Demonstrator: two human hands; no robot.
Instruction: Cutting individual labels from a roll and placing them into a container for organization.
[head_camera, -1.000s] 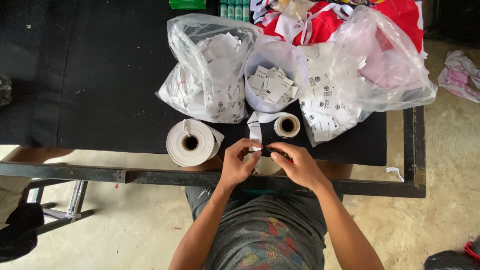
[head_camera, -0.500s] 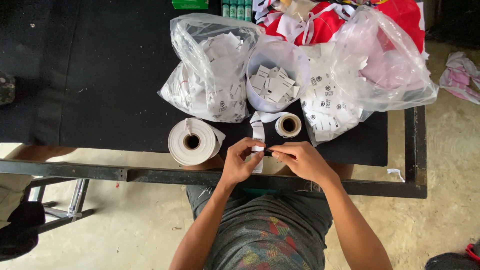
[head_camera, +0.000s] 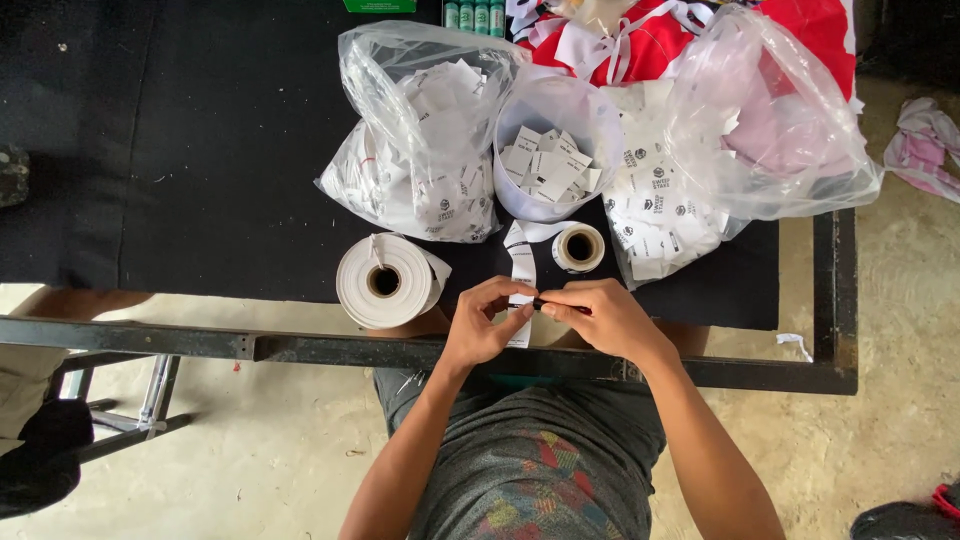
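Left hand (head_camera: 487, 325) and right hand (head_camera: 600, 318) are pinching a white label strip (head_camera: 521, 265) trailing from a small roll (head_camera: 578, 247), cut labels already filling the tub (head_camera: 553, 150), a large roll (head_camera: 385, 281) untouched

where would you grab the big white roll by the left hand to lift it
Judging by its pose, grip the big white roll across its outer curved wall, coming from above. It lies with its dark core hole facing up, the sides look free, and the left hand is closest.
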